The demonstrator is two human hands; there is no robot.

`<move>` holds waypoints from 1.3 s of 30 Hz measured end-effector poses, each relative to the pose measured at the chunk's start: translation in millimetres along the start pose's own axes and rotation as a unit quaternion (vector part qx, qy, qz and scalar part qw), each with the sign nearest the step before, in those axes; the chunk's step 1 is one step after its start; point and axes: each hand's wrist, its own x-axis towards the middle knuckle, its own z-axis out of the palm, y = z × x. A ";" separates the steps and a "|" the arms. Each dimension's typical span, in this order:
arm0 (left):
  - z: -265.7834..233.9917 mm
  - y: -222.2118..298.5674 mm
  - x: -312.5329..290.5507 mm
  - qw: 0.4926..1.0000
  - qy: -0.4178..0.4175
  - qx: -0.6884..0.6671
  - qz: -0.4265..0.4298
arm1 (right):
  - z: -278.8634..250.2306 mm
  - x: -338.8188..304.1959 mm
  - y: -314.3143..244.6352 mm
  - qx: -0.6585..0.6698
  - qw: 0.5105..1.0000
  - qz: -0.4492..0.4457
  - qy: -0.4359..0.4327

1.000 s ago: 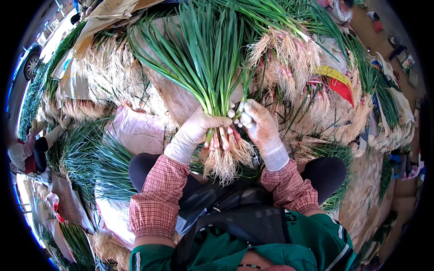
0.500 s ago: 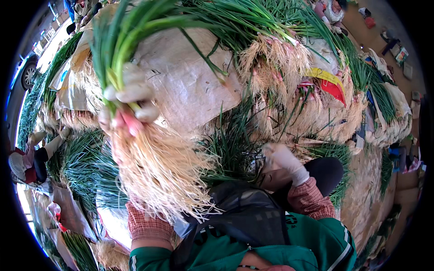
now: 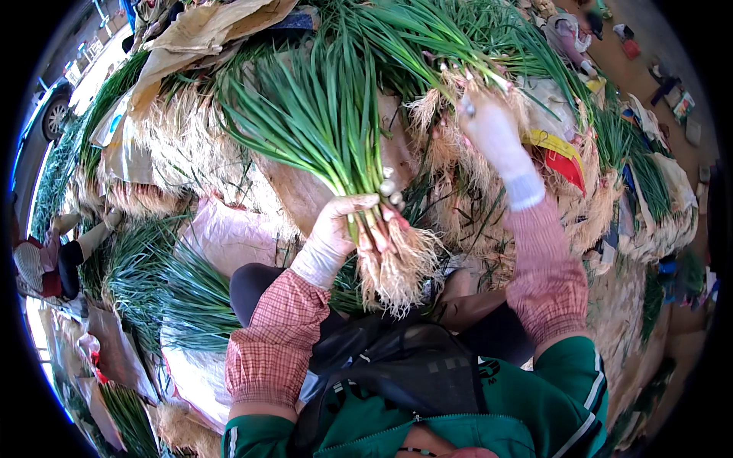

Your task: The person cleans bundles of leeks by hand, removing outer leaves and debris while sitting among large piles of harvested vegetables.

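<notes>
My left hand [image 3: 334, 231], in a pale glove, is wrapped round the lower stems of a bunch of green garlic [image 3: 324, 130]. The leaves fan up and away to the left, and the pink bulbs and long pale roots [image 3: 393, 267] hang to the right, above my lap. My gloved right hand [image 3: 489, 126] reaches out to the far right, over the roots and pink stems of a pile of green garlic [image 3: 427, 38]. Its fingers are blurred against the pale roots, so I cannot make out whether they grip anything.
Long rows of rooted green plants lie around me, their pale roots [image 3: 187, 141] facing inward. Plastic sheets [image 3: 229, 237] and a brown sack [image 3: 206, 27] lie among them. A yellow and red wrapper [image 3: 561, 160] is at right. Other people sit at far left and far right.
The bunch has moved from high and close at the left to lower, over my lap, with its leaves now spread outward. My right hand has gone from beside my knee out to the far pile.
</notes>
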 end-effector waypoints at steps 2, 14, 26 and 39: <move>-3.4 -1.1 0.7 0.998 0.017 0.043 -0.033 | 21.1 -50.5 -6.2 0.222 0.973 -0.057 -0.004; -5.6 -7.1 0.4 0.990 0.076 0.113 0.027 | 112.3 -77.5 -73.6 0.785 0.581 0.149 -0.158; -8.3 6.8 -24.3 0.996 -0.022 -0.082 -0.027 | 93.5 -97.2 -121.5 0.876 0.406 0.199 -0.170; -10.4 18.1 -24.7 0.999 0.008 0.032 0.032 | 75.3 -87.4 -14.5 0.081 0.943 -0.308 0.093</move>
